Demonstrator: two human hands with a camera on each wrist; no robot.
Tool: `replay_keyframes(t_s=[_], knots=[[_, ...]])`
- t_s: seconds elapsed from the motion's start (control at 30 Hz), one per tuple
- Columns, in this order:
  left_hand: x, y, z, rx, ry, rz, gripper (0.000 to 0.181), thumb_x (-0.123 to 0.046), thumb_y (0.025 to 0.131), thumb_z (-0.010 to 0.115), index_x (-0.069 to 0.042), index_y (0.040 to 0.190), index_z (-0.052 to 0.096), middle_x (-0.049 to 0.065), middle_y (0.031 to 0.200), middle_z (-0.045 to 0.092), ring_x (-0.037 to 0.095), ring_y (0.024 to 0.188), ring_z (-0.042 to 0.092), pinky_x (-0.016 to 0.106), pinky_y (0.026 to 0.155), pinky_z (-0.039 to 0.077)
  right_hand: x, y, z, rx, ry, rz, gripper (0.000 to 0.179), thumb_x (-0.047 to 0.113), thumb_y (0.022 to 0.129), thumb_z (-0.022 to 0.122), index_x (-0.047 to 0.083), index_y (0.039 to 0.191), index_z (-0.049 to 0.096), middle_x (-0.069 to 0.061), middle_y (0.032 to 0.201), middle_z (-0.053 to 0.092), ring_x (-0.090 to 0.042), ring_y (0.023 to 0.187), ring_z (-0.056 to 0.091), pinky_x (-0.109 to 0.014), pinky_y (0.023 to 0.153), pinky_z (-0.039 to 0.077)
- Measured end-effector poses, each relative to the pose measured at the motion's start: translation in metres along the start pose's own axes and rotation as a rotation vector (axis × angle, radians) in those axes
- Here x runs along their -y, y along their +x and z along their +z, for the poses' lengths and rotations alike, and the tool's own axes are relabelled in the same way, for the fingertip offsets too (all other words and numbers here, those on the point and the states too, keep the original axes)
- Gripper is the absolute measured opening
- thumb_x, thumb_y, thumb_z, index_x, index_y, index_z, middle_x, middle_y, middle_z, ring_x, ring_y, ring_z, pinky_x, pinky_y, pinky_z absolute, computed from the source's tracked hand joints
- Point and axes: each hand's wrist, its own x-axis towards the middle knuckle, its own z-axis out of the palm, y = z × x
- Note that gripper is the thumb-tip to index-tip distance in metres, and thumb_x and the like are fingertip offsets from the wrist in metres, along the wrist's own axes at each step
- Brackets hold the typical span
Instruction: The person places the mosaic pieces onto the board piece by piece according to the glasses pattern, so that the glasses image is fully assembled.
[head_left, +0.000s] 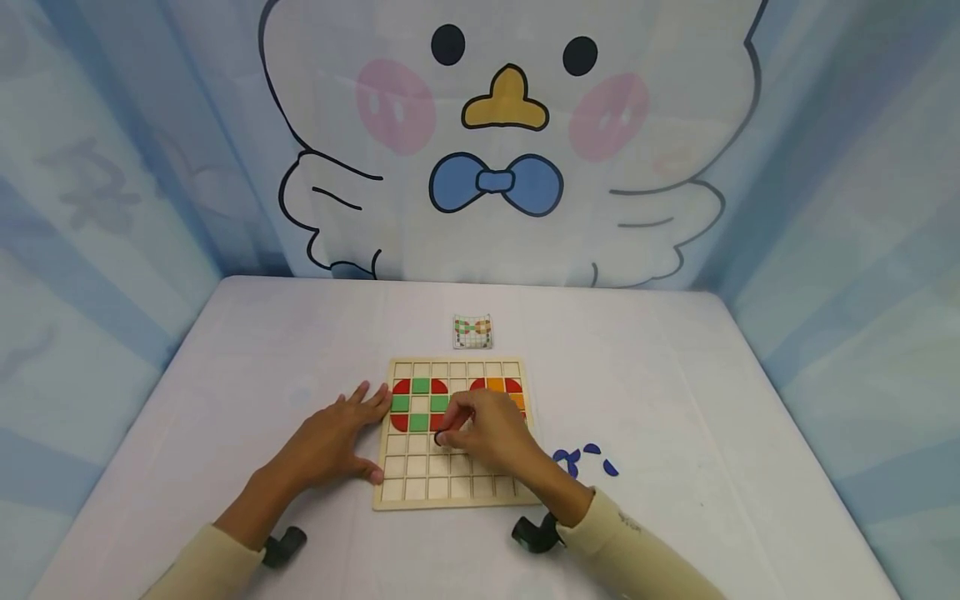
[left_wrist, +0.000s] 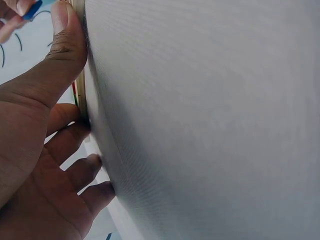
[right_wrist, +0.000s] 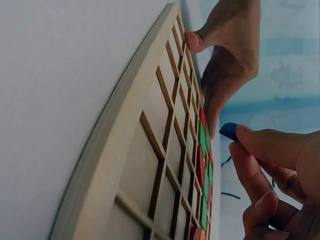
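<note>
A wooden grid board lies on the white table with red, green and orange tiles set in its upper cells. My left hand rests along the board's left edge, fingers spread, thumb near the lower corner. In the left wrist view its thumb lies against the board's side. Over the middle of the grid, my right hand pinches a small blue piece between thumb and index finger. The right hand covers part of the tiles at the board's right side.
Several loose blue half-round pieces lie on the table right of the board. Beyond the far edge of the board is a small picture card with a coloured grid pattern. A curtain with a cartoon figure hangs behind the table.
</note>
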Motion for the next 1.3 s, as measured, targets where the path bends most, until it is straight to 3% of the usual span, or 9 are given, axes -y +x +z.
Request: replay_keyframes(t_s=[0.23,0.47,0.9,1.3], knots=[[0.001,0.0,-0.001,-0.003,-0.008,0.018,0.121,-0.047,0.065,0.098,-0.011,0.164,0.039,0.013,0.171,0.036,0.045,0.162,0.027,0.07,0.122,0.036,0.012,0.023,0.026,0.058,0.014,-0.02,0.016,0.018,0.086,0.091,0.023,0.081,0.076,0.014,0.074,0.069,-0.003,0.071,0.062,-0.022,0.065,0.047],[0.001,0.0,-0.001,-0.007,-0.002,0.033,0.119,-0.046,0.066,0.098,-0.01,0.163,0.04,0.013,0.171,0.039,0.043,0.162,0.027,0.068,0.123,0.035,0.016,0.033,0.04,0.072,0.004,0.002,0.014,0.02,0.085,0.091,0.022,0.083,0.078,0.012,0.073,0.068,-0.004,0.068,0.059,-0.022,0.06,0.044],[0.002,-0.001,-0.003,-0.017,0.004,0.04,0.12,-0.046,0.064,0.098,-0.01,0.163,0.041,0.014,0.17,0.039,0.045,0.16,0.03,0.069,0.121,0.038,0.024,0.037,0.046,0.082,-0.12,-0.013,0.013,0.019,0.085,0.091,0.019,0.086,0.078,0.013,0.074,0.07,0.0,0.065,0.058,-0.019,0.057,0.045],[0.001,-0.001,-0.003,-0.012,-0.003,0.039,0.119,-0.046,0.065,0.098,-0.009,0.163,0.041,0.014,0.17,0.039,0.044,0.161,0.029,0.068,0.122,0.036,0.02,0.031,0.04,0.073,-0.077,0.002,0.01,0.014,0.086,0.088,0.019,0.089,0.08,0.013,0.073,0.068,-0.002,0.066,0.058,-0.021,0.06,0.045]])
